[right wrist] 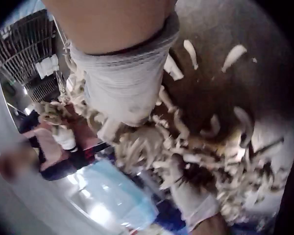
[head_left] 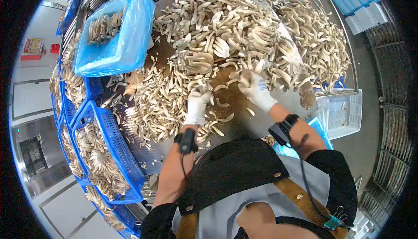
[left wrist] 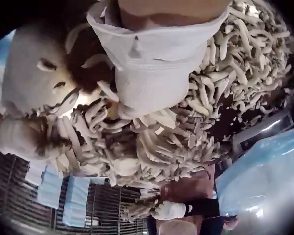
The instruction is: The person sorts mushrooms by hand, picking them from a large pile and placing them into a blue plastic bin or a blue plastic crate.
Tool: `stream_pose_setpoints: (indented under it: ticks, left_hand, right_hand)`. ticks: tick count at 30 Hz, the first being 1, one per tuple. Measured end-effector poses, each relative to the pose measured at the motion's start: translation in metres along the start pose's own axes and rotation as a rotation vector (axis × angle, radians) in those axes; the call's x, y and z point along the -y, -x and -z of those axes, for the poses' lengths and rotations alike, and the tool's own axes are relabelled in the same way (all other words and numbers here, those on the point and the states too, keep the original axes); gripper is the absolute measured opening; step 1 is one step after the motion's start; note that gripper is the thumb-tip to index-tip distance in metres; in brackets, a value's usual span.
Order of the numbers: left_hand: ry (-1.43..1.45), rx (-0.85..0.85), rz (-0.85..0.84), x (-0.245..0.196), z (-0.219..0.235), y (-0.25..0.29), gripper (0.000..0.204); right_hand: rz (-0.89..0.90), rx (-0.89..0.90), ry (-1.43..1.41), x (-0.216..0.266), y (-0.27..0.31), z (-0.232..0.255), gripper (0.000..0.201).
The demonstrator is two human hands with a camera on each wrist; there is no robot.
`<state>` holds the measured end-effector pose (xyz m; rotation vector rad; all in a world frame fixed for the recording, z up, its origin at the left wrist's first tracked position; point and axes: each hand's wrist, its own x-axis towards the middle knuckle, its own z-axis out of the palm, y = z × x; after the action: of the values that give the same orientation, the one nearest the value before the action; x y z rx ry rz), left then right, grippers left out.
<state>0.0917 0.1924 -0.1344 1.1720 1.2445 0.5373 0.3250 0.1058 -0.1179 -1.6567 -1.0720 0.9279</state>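
Both hands wear white gloves and work at a heap of pale, grey-capped mushrooms [head_left: 222, 13] on a metal table. My left hand [head_left: 198, 106] is at the near edge of the heap, fingers curled down among loose mushrooms [head_left: 161, 108]; whether they pinch one I cannot tell. To its right, my right hand [head_left: 257, 92] curls its fingers round mushrooms at the heap's edge, with stems showing past the fingertips. In the left wrist view the left glove [left wrist: 152, 83] hides its own fingers. The right wrist view shows the right glove [right wrist: 122, 93] close over a mushroom cluster [right wrist: 142, 147].
A blue-lined container [head_left: 141, 30] with stacked mushrooms stands at the far left. Blue baskets [head_left: 130, 165] full of mushrooms line the left side. A clear crate [head_left: 350, 115] sits at the right. Across the table, another person's gloved hand [left wrist: 169, 210] is beside a mushroom cluster.
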Motion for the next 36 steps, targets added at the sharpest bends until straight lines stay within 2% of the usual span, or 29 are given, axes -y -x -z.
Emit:
stream_pose_setpoints:
  ticks: [1, 2, 3, 5, 6, 7, 9, 11, 12, 13, 15, 16, 17, 19, 20, 21, 22, 23, 25, 26, 27, 28, 29, 31, 32, 33, 34, 35, 36]
  left_hand:
    - [0.265, 0.024, 0.071, -0.027, -0.006, 0.02, 0.007]
    - [0.327, 0.053, 0.135, -0.038, -0.009, 0.034, 0.008]
    - [0.39, 0.082, 0.198, -0.043, -0.012, 0.044, 0.009]
    - [0.236, 0.149, 0.11, -0.05, -0.033, 0.057, 0.012]
    - [0.189, 0.194, 0.082, -0.055, -0.044, 0.063, 0.014]
    - [0.173, 0.174, 0.098, -0.053, -0.05, 0.061, 0.024]
    - [0.278, 0.17, 0.143, -0.048, -0.059, 0.058, 0.042]
    - [0.177, 0.196, 0.076, -0.057, -0.064, 0.061, 0.026]
    - [0.205, 0.237, 0.085, -0.061, -0.069, 0.061, 0.031]
    - [0.116, 0.264, 0.05, -0.05, -0.075, 0.057, 0.031]
    - [-0.06, 0.327, -0.046, -0.022, -0.096, 0.038, 0.033]
    - [-0.151, 0.349, -0.044, -0.042, -0.119, 0.037, 0.04]
    - [-0.477, 0.319, -0.309, -0.063, -0.14, 0.024, 0.038]
    - [-0.528, 0.537, -0.325, -0.16, -0.185, 0.025, 0.044]
    - [-0.598, 0.584, -0.475, -0.173, -0.209, -0.002, 0.041]
    - [-0.625, 0.576, -0.576, -0.193, -0.229, -0.018, 0.035]
    - [-0.459, 0.546, -0.367, -0.211, -0.246, -0.027, 0.023]
    - [-0.397, 0.593, -0.456, -0.226, -0.252, -0.036, 0.018]
    - [-0.118, 0.574, -0.194, -0.261, -0.236, 0.005, 0.014]
    - [-0.02, 0.586, -0.162, -0.249, -0.233, -0.003, 0.019]
    - [0.083, 0.719, -0.14, -0.234, -0.223, -0.008, 0.028]
    - [0.342, 0.823, -0.052, -0.212, -0.216, -0.011, 0.035]
    - [0.608, 0.912, 0.042, -0.192, -0.208, -0.007, 0.043]
    - [0.736, 0.988, 0.062, -0.188, -0.18, 0.033, 0.051]
    - [0.771, 1.023, 0.145, -0.171, -0.175, 0.029, 0.058]
    - [0.77, 0.879, 0.092, -0.157, -0.168, 0.037, 0.058]
    - [0.82, 0.875, 0.119, -0.142, -0.155, 0.044, 0.058]
    - [0.872, 0.87, 0.143, -0.134, -0.142, 0.054, 0.057]
    - [0.827, 0.703, 0.144, -0.126, -0.134, 0.065, 0.055]
  right_hand:
    - [-0.251, -0.07, -0.428, 0.018, 0.01, 0.005, 0.031]
    - [-0.533, -0.01, -0.456, 0.053, 0.012, 0.021, 0.025]
    - [-0.513, 0.035, -0.606, 0.043, 0.018, 0.017, 0.023]
    - [-0.437, 0.125, -0.902, 0.015, 0.023, 0.003, 0.02]
    - [-0.47, 0.141, -0.862, 0.006, 0.028, -0.006, 0.019]
    - [-0.557, 0.302, -0.763, 0.0, 0.032, -0.005, 0.02]
    - [-0.474, 0.162, -1.01, 0.037, 0.043, 0.004, 0.019]
    - [-0.51, 0.299, -1.062, 0.026, 0.054, 0.022, 0.019]
    - [-0.525, 0.366, -1.085, 0.02, 0.06, 0.031, 0.019]
    - [-0.544, 0.32, -1.135, 0.016, 0.066, 0.034, 0.019]
    - [-0.555, 0.222, -1.227, -0.007, 0.073, 0.038, 0.021]
    - [-0.478, 0.188, -1.434, -0.064, 0.073, 0.032, 0.024]
    - [-0.212, 0.001, -1.022, -0.062, 0.064, 0.047, 0.025]
    - [-0.097, -0.227, -0.326, 0.016, 0.048, 0.111, 0.035]
    - [-0.109, -0.357, 0.012, 0.057, 0.04, 0.144, 0.041]
    - [-0.376, -0.362, 0.569, 0.079, 0.036, 0.184, 0.05]
    - [-0.183, -0.501, 0.584, 0.035, 0.02, 0.218, 0.057]
    - [-0.126, -0.591, 0.609, 0.026, 0.019, 0.238, 0.053]
    - [-0.015, -0.774, 0.666, 0.009, 0.015, 0.278, 0.045]
    - [0.026, -0.758, 0.462, -0.033, 0.015, 0.291, 0.044]
    - [-0.026, -0.741, 0.1, -0.027, 0.021, 0.277, 0.045]
    - [-0.078, -0.763, -0.261, -0.019, 0.026, 0.262, 0.045]
    - [-0.229, -0.758, -0.782, 0.045, 0.042, 0.212, 0.046]
    - [-0.044, -0.471, -0.738, 0.009, 0.045, 0.15, 0.049]
    - [-0.024, -0.37, -0.496, 0.04, 0.056, 0.125, 0.047]
    - [0.022, -0.331, -0.243, 0.052, 0.06, 0.101, 0.046]
    - [0.075, -0.31, 0.008, 0.064, 0.065, 0.078, 0.045]
    - [0.153, -0.345, 0.273, 0.051, 0.064, 0.057, 0.044]
    - [0.073, -0.155, 0.056, 0.038, 0.059, 0.046, 0.043]
